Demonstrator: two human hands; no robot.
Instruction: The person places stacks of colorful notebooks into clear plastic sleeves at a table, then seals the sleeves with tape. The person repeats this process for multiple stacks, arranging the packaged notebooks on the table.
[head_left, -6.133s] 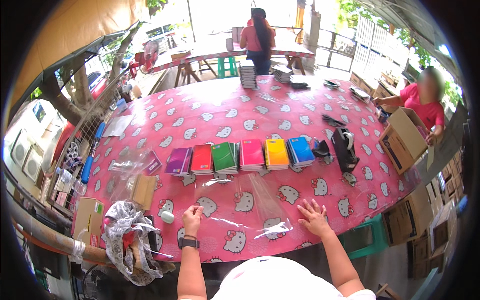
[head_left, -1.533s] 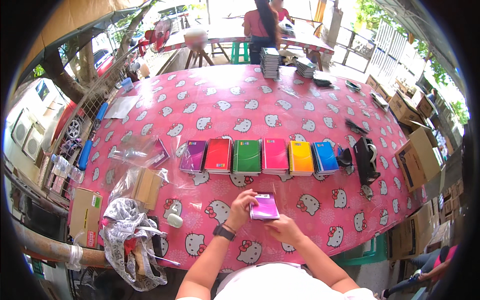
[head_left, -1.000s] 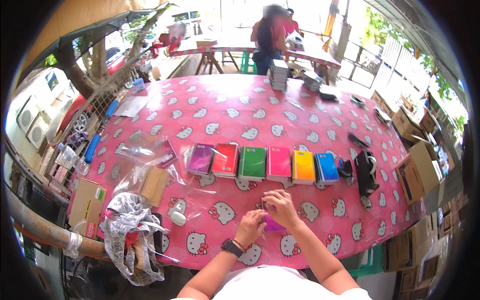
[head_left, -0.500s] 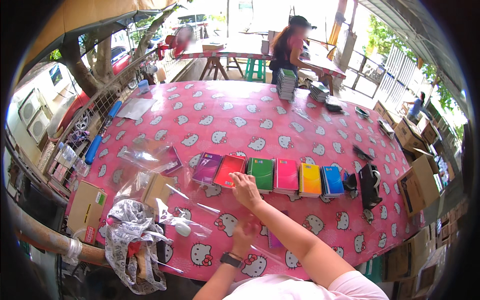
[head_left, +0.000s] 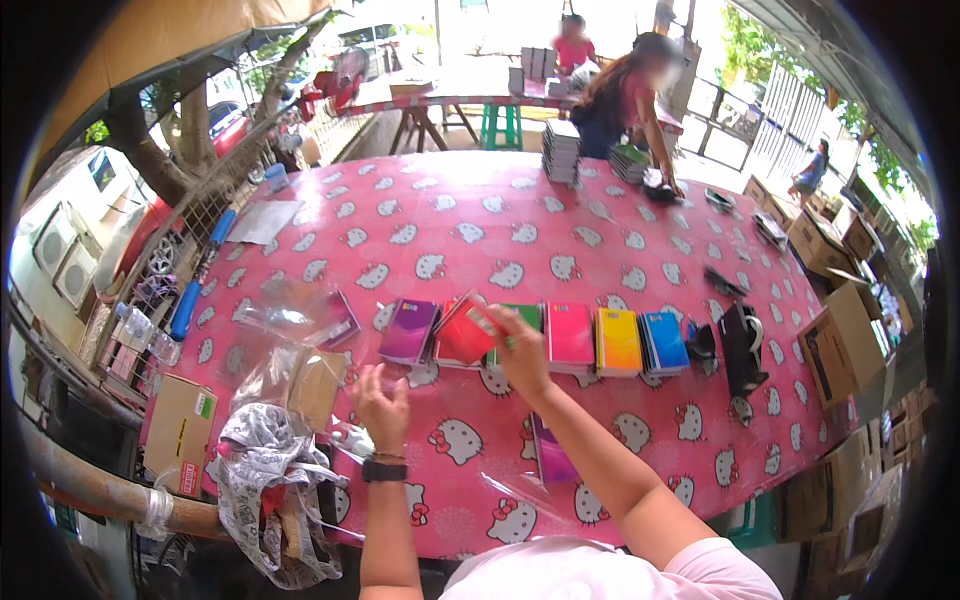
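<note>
Head view: my right hand (head_left: 520,352) pinches the red notebook (head_left: 462,332), lifting it off the notebook row (head_left: 570,338); my left hand (head_left: 382,408), fingers spread and empty, hovers nearer me. I'd next need a clean pull-away.

A single head-worn fisheye view looks steeply down from above the tabletop's (head_left: 560,230) near edge, facing its far edge, close over the person's forearms; straight edges bow outward.
</note>
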